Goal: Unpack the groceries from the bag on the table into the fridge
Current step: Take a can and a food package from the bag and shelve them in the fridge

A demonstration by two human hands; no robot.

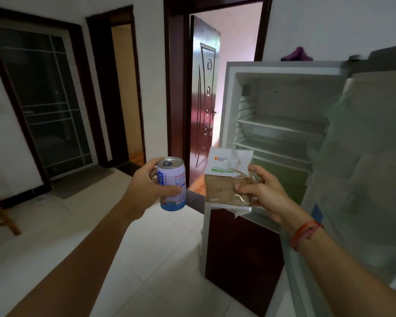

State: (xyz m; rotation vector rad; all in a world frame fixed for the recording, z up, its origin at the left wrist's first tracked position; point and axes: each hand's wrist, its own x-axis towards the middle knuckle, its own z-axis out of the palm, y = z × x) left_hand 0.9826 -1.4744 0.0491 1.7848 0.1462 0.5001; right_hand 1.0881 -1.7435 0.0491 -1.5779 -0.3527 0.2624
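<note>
Right now your left hand [146, 191] grips an upright blue-and-white drink can [171, 184], fingers curled round its side, while your right hand [262, 193] pinches a sealed packet of brown bread [226, 179] by its right edge, thumb on the front. Both items hang just in front of the fridge [281, 143], whose upper door [370, 170] stands swung open at your right, showing its shelves [281, 129]. A dark wooden door [204, 92] stands ajar behind.

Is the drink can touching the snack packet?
Apart. Head view shows a clear gap of background between the can, gripped by the left hand, and the packet, pinched by the right hand.
</note>
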